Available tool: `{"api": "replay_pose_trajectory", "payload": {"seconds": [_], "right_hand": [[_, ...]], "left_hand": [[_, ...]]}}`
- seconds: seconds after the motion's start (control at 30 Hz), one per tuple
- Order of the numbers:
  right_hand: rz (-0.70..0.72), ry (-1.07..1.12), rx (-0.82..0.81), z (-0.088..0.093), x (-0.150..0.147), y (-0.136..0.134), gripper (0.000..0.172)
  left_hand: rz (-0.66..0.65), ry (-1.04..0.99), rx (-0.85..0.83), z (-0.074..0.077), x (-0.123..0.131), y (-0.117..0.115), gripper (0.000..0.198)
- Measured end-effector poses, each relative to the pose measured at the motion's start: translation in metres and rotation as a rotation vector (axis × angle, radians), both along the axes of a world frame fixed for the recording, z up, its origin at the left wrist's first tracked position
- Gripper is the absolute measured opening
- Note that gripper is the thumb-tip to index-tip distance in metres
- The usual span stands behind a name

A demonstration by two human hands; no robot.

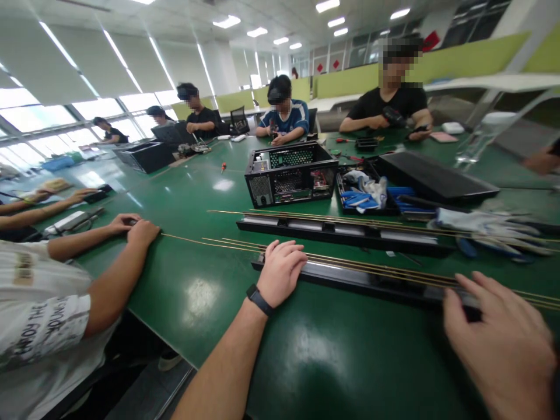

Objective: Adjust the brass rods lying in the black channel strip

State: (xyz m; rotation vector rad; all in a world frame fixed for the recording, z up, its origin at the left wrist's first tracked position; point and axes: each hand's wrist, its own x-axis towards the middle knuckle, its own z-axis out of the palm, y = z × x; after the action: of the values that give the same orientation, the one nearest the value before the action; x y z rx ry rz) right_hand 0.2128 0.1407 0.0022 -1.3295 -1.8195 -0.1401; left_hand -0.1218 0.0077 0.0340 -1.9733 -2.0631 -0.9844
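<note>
My left hand (282,271), with a dark wristband, closes over the left end of a long black bar (365,283) that has a pale, shiny top. Toward the other end, my right hand (503,332) bends over the same bar, thumb on the near side; its fingertips are partly hidden. Several thin brass-coloured rods (363,265) run along the bar and under my hands, sticking out past its left end. A second black bar (332,233) lies behind, roughly parallel, with more thin rods (371,221) along it.
An open black computer case (291,178) stands behind the bars. Right of it are a tray with gloves (365,189), a dark flat panel (437,175) and white-blue gloves (494,227). A co-worker's hands (140,227) are at the left, near one rod's tip. Other people sit around the green table (192,303).
</note>
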Motion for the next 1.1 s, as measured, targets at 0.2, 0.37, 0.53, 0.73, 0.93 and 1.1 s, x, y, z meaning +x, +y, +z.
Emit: {"api": "replay_pose_trajectory", "payload": {"seconds": [0.2,0.37,0.53,0.73,0.93,1.1], "right_hand": [[-0.087,0.273,-0.211,0.013,-0.006,-0.015,0.038],[0.140,0.699,-0.553,0.009,-0.013,-0.018,0.050],[0.195,1.078,-0.628,0.014,-0.011,-0.011,0.046],[-0.035,1.272,-0.471,0.015,0.022,0.010,0.045],[0.053,1.190,-0.567,0.018,0.012,0.003,0.042],[-0.035,1.214,-0.497,0.017,0.017,0.008,0.034]], "left_hand": [[-0.024,0.031,0.054,-0.006,0.002,0.004,0.015],[-0.043,0.042,0.074,-0.009,0.006,0.005,0.017],[-0.053,0.057,0.080,-0.009,0.004,0.006,0.016],[-0.037,0.060,0.053,-0.010,-0.001,0.005,0.019],[-0.019,0.061,0.052,-0.009,0.002,0.004,0.031],[-0.001,0.081,0.051,-0.010,-0.001,0.005,0.028]]}}
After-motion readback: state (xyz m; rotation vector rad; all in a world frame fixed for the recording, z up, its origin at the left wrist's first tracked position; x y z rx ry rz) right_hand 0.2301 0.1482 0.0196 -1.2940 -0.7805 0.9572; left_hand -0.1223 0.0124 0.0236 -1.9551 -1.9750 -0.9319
